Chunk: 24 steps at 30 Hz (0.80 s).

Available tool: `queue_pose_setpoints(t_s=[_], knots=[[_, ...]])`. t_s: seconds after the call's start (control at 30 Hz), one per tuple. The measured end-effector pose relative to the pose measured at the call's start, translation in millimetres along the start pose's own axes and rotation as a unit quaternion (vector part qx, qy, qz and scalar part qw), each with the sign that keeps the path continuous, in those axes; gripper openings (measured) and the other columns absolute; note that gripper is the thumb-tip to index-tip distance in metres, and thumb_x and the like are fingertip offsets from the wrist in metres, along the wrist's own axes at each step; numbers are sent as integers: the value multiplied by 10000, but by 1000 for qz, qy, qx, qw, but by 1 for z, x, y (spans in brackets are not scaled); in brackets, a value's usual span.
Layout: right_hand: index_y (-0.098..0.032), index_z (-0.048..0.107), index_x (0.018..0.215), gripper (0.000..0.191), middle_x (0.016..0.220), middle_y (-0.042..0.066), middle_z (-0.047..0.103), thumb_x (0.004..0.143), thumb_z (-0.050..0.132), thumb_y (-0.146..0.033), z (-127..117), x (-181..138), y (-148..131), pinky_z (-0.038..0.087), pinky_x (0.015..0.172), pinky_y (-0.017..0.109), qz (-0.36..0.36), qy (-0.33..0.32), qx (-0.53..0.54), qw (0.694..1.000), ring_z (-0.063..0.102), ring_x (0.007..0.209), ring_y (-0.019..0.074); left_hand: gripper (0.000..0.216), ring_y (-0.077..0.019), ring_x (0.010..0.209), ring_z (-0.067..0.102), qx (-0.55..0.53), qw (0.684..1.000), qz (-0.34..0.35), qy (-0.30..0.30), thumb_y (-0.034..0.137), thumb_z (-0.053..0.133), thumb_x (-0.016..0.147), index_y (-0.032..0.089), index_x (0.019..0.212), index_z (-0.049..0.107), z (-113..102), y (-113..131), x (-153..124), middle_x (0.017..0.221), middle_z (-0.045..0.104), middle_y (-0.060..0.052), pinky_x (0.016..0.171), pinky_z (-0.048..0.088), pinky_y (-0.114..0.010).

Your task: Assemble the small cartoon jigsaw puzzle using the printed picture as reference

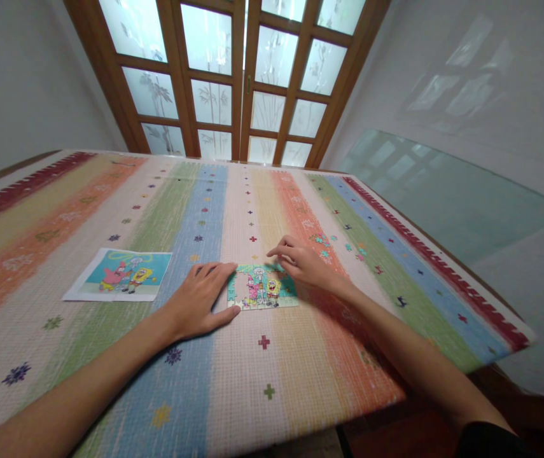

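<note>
A partly assembled jigsaw of SpongeBob characters (261, 294) lay flat on the cloth-covered worktop (240, 388), between the person's hands. The left hand (201, 299) was spread, thumb and fingertips at the puzzle's left side. The right hand (299, 262) hovered, fingers partly curled, over its upper right; whether it gripped a piece could not be told. Loose pieces (326, 254) lay beyond; a matching printed sheet (119, 277) lay left.

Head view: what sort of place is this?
Probably a room in a home, perhaps a dining room: a table covered by a striped tablecloth, a small cartoon jigsaw puzzle on it, and wooden doors with frosted glass panes beyond.
</note>
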State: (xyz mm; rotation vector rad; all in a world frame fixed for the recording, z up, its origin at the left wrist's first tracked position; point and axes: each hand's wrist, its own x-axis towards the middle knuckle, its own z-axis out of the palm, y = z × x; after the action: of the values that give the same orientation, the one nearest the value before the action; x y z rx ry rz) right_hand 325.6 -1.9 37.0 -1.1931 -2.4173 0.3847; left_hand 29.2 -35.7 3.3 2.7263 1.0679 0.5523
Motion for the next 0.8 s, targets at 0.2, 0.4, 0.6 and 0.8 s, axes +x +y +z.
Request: queue_pose_setpoints(t_s=[0.2, 0.4, 0.6, 0.8], knots=[[-187, 757, 930, 247, 867, 62, 654, 860, 522, -160, -38, -17, 49, 448, 733, 331, 91, 129, -36, 987, 558, 690, 174, 635, -365, 1231, 526, 5, 1000, 2, 3, 508, 542, 919, 183, 1447, 405, 1, -1, -1, 1377, 589, -161, 1060, 386, -539], [-185, 771, 896, 245, 855, 88, 711, 790, 551, -204, -64, -42, 98, 452, 697, 338, 200, 208, -88, 953, 562, 647, 188, 635, -363, 1227, 528, 9, 1000, 3, 2, 514, 538, 924, 177, 1443, 394, 1, -1, -1, 1371, 590, -167, 1053, 386, -537], [-180, 777, 859, 268, 889, 114, 746, 749, 533, -161, -69, -63, 124, 479, 726, 360, 272, 208, -142, 929, 617, 682, 214, 626, -357, 1232, 529, 10, 1000, 1, 4, 507, 542, 927, 200, 1450, 388, 0, -1, -1, 1375, 588, -151, 1055, 390, -526], [-212, 786, 840, 220, 814, 74, 756, 724, 603, -172, -74, -81, 141, 488, 684, 342, 310, 162, -154, 924, 641, 667, 220, 634, -365, 1213, 536, 12, 1000, 12, 12, 511, 535, 932, 185, 1454, 386, 2, -4, -1, 1367, 586, -153, 1038, 403, -529]])
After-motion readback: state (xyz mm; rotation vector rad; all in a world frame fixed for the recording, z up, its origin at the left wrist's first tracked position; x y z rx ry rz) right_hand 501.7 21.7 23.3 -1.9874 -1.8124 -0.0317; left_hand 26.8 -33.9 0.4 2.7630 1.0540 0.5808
